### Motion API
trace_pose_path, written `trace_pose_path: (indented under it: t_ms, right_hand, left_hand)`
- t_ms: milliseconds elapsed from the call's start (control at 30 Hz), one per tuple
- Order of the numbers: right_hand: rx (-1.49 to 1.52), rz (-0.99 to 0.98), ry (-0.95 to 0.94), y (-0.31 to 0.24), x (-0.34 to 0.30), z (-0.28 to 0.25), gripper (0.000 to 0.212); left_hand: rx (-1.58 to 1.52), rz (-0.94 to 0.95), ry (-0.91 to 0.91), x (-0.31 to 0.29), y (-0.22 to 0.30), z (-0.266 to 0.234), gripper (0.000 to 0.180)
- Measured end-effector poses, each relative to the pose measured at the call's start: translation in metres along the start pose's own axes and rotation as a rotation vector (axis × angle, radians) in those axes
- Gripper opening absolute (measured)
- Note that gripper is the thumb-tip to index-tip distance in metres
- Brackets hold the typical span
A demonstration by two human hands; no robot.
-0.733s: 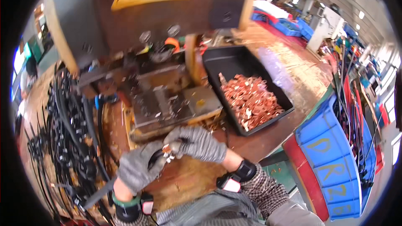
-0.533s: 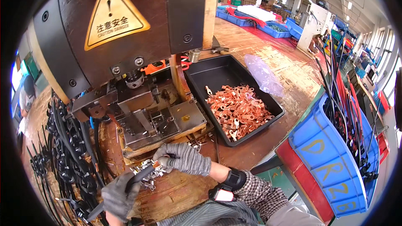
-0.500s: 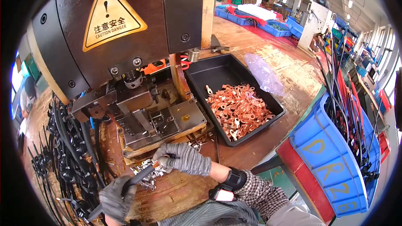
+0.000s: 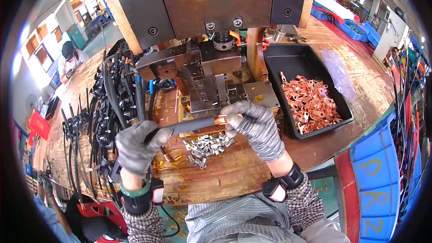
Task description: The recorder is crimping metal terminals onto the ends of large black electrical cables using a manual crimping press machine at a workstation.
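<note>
Two grips: my left hand [image 4: 138, 146] closed round cable [image 4: 193, 125], right hand [image 4: 255, 128] pinching its copper end [image 4: 219, 120] — likely for steadiness.

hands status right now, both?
Left hand: closed, holding the black cable.
Right hand: closed, fingertips pinching the copper-coloured piece at the cable's end.

The press [image 4: 216, 13] is cropped on top. In front of it, the right hand [image 4: 257, 129] hides part of the copper end [image 4: 220, 120] of the black cable [image 4: 193, 126]; right of it, the lower edge cuts a blue crate [image 4: 375, 175]; left of it, a distant person [image 4: 72, 60] shows too small for detail.
</note>
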State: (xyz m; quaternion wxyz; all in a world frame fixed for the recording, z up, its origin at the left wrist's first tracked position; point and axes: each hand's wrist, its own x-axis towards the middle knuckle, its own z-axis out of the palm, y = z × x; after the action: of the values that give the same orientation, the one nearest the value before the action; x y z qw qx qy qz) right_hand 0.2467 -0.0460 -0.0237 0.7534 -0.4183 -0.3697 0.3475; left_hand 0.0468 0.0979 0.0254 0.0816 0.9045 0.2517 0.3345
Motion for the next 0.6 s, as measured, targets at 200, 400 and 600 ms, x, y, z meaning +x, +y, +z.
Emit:
trace_pose_path:
  t_ms: [200, 400, 600]
  right_hand:
    - [-0.223, -0.107, 0.117, -0.003, 0.014, -0.009, 0.009]
    - [-0.177, -0.009, 0.051, 0.002, 0.030, -0.023, 0.011]
    - [-0.070, 0.149, 0.011, -0.010, 0.035, -0.028, 0.016]
  left_hand:
    - [0.247, 0.117, -0.079, 0.014, -0.014, 0.025, 0.044]
    - [0.337, 0.170, -0.075, 0.017, -0.025, 0.035, 0.039]
    - [0.274, 0.185, -0.051, 0.023, -0.025, 0.035, 0.031]
